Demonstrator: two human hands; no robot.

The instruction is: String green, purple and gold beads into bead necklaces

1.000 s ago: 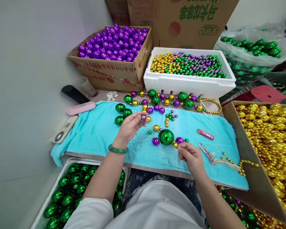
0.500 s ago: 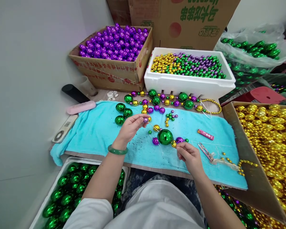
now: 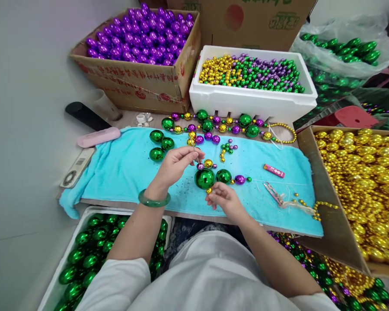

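My left hand (image 3: 180, 165) pinches a thin pale string, with a small purple bead (image 3: 200, 166) just below its fingertips. Under that hangs a large shiny green bead (image 3: 204, 179). My right hand (image 3: 226, 199) is closed at the bead's lower side, its fingertips at a small gold bead (image 3: 208, 190) on the strand. Just right of the large bead are another green bead (image 3: 223, 176) and a purple bead (image 3: 239, 179). A gold bead (image 3: 208, 163) lies behind. All this is over a turquoise towel (image 3: 129, 172).
Finished-looking bead strands (image 3: 207, 125) lie behind the towel. Loose green beads (image 3: 156, 154), a pink packet (image 3: 274, 170) and snippers (image 3: 272, 193) rest on it. Around stand a carton of purple beads (image 3: 129, 82), a white foam box (image 3: 253, 101) and a carton of gold beads (image 3: 330, 211).
My right hand has moved left towards my left hand. The large green bead has shifted left and up, and a second green bead behind it now shows. The view has shifted slightly.
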